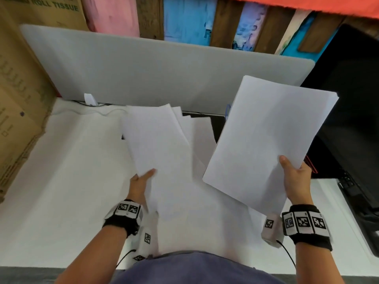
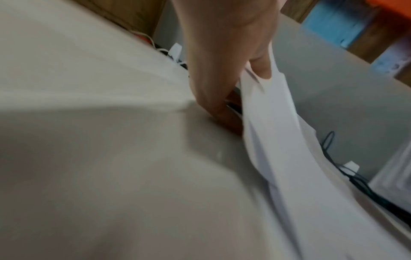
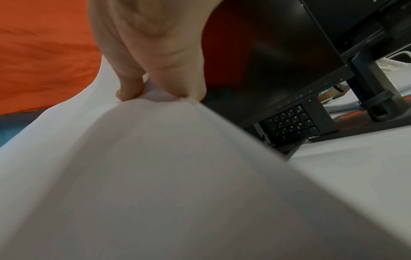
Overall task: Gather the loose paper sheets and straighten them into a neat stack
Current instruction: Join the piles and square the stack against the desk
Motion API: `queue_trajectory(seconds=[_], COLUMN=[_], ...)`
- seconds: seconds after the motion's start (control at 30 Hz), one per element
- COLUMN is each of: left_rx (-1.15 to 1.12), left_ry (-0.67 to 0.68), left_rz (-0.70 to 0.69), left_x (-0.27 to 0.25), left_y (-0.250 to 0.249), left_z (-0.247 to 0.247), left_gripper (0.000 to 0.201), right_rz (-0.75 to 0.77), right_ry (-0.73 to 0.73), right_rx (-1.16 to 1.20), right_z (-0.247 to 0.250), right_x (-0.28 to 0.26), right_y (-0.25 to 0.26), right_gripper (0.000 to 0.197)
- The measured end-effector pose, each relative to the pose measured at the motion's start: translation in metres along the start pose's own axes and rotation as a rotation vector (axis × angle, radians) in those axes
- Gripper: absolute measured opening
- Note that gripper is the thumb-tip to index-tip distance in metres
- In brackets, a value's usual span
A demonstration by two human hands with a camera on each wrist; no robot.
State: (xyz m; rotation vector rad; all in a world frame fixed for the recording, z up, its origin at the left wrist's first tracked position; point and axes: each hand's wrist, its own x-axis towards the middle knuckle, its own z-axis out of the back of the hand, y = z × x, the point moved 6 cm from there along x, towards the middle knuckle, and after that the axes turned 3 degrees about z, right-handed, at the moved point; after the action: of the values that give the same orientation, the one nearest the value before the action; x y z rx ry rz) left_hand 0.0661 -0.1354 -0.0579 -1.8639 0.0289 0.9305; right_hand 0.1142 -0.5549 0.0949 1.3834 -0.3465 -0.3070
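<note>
From the head view we see the left hand (image 1: 141, 182) pinching the near edge of a fanned bundle of paper sheets (image 1: 162, 138) low over the white bench (image 1: 67, 181), while the right hand (image 1: 295, 177) holds up a squared stack of sheets (image 1: 268, 138) by its near right corner, thumb on top, in front of a black monitor (image 1: 348, 111). In the left wrist view, blurred, our thumb (image 2: 262, 68) presses on the sheets' top edge and the fingers curl beneath. In the right wrist view our grip is closed on the stack's edge, thumb (image 3: 129, 88) above, with a black keyboard (image 3: 293, 121) beyond.
</note>
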Motion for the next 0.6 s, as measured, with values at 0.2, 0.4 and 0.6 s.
queue_trajectory(seconds=[0.2, 0.4, 0.6], left_rx=[0.553, 0.603, 0.329], left_ry=[-0.084, -0.116, 0.065], left_rz=[-0.147, -0.468, -0.551], left_x=[-0.009, -0.006, -0.039], left_y=[0.007, -0.087, -0.144], left_z=[-0.03, 0.023, 0.04], left_gripper=[0.007, 0.023, 0.016], right_rz=[0.02, 0.037, -0.018], right_ry=[0.032, 0.011, -0.052], right_rx=[-0.022, -0.106, -0.167], right_z=[-0.016, -0.009, -0.014], right_x=[-0.006, -0.001, 0.006], right_y=[0.009, 0.007, -0.007], right_gripper=[0.021, 0.029, 0.029])
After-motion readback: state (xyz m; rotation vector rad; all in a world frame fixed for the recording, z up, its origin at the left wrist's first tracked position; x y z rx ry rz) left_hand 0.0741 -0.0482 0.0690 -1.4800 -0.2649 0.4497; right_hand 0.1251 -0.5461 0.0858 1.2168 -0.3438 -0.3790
